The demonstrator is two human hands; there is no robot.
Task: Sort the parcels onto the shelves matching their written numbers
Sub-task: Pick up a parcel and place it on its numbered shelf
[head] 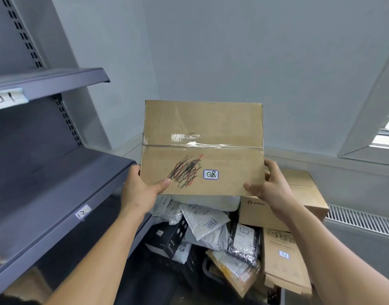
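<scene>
Parcel sorting room: grey metal shelves [57,172] with numbered labels [7,98], heap of labelled parcels [211,225] on floor.

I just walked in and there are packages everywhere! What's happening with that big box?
A person is sorting parcels. The left hand and right hand grip the lower corners of a cardboard box held up in the air, its 08 sticker facing us. It is on no shelf yet; the clearest shelf tag says 01. More parcels lie piled below, one a white mailer marked 03.
</scene>
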